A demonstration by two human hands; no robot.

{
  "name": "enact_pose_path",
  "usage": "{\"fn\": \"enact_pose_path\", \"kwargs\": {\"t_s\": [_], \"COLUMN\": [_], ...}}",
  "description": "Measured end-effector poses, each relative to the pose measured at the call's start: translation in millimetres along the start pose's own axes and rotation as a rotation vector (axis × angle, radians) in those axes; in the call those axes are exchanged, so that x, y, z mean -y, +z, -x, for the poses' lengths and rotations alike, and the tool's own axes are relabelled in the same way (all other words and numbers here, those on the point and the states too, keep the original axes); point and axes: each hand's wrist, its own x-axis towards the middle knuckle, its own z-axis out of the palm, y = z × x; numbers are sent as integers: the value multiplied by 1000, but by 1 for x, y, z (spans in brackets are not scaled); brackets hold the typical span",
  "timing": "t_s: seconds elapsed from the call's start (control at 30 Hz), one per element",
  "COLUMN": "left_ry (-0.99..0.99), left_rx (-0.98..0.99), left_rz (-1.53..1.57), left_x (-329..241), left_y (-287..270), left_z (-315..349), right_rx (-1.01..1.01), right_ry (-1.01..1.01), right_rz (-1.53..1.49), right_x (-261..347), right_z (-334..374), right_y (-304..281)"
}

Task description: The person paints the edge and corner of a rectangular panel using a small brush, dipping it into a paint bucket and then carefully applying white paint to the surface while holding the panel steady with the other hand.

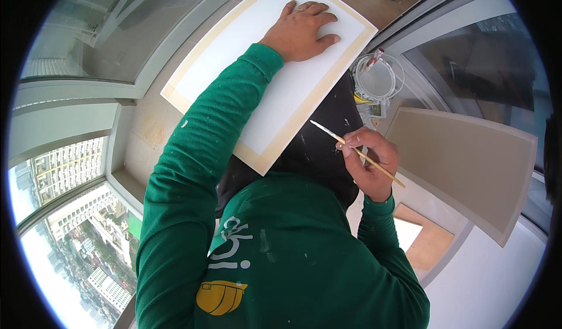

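Note:
A white board [266, 124] bordered with tan tape lies slanted across my lap and reaches away from me. My left hand [303, 30] rests palm down on its far part, fingers spread and holding nothing. In my right hand [373, 160] is a thin paintbrush [383, 172] with a wooden handle, pinched between thumb and fingers. Its whitish tip points up and left, near the board's right edge and over my dark trousers. From this angle I cannot tell whether the tip touches anything; it appears apart from the board.
Right of the board stands a round whitish container [374, 77] with a red-handled tool in it. A greyish taped panel [462, 153] leans at the right. A brown board [432, 241] lies below it. Windows [64, 176] overlooking buildings are at the left.

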Motion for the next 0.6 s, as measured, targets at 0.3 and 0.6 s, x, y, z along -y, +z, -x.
{"fn": "enact_pose_path", "kwargs": {"t_s": [0.3,0.6], "left_ry": [-15,-7], "left_rx": [38,63], "left_rz": [-1,30], "left_x": [-10,-16], "left_y": [-11,-11], "left_z": [-3,-8], "right_rx": [-556,-340], "right_ry": [225,675], "right_rz": [-124,225], "right_x": [-100,-253], "right_z": [-42,-79], "right_y": [-102,-162]}}
